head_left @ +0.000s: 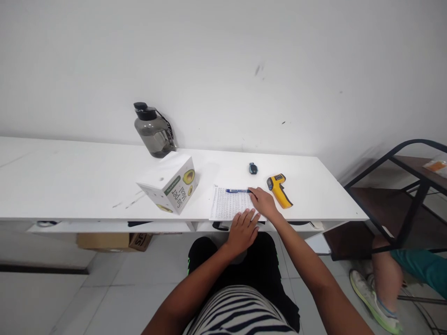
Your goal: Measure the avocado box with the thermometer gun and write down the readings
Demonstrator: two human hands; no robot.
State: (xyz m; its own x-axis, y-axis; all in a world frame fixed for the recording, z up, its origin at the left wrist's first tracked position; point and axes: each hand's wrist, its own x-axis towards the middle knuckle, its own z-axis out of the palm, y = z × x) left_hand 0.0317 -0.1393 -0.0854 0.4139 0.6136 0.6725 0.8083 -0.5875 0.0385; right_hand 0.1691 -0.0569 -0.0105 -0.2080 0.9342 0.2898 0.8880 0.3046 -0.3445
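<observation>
Your left hand (243, 228) lies at the front edge of the white bench (70, 181), its grip spread, with the fingers over the near edge of a white paper sheet covered in rows of small dark marks (226, 204). Your right hand (263, 201) rests at the sheet's right side, fingers at the black end of a slim blue pen (236, 190). You cannot tell from here whether that grip pinches the pen or only touches it. The pen lies crosswise over the sheet's far part, pointing left.

Just right of your right hand is a yellow-and-black pistol-shaped device (281, 191); beyond the sheet sits a small dark watch-like gadget (253, 169). To your left, apart from the sheet, stands a white cardboard box with avocado pictures (171, 184), and behind it, near the wall, a smoky grey bottle with a black cap (153, 134).
</observation>
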